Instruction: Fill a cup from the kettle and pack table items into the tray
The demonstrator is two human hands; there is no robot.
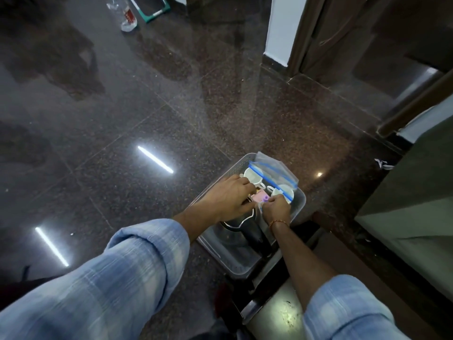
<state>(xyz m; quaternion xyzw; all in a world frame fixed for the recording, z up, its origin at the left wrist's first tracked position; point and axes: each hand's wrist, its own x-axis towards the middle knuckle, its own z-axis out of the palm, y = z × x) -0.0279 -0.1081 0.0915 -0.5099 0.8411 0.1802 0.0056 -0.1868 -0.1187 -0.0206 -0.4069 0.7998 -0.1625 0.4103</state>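
Note:
A clear grey plastic tray point(299, 204) sits low at the centre right. Inside it lie a black kettle point(252, 231) at the near end, two white cups point(252, 174) point(284, 191) at the far end, and a clear zip bag with a blue seal point(274, 174) over the cups. A small pink item point(333, 197) lies between the cups and the kettle. My left hand point(228, 198) rests over the middle of the tray, fingers curled near the pink item. My right hand point(277, 209) pinches a corner of clear plastic beside it.
The dark polished granite floor point(147, 106) spreads around the tray. A wooden door and white wall point(279, 33) stand at the back right. A teal-framed object point(152, 8) and a plastic wrapper point(127, 15) lie far back. A dark stool edge point(267, 312) is below the tray.

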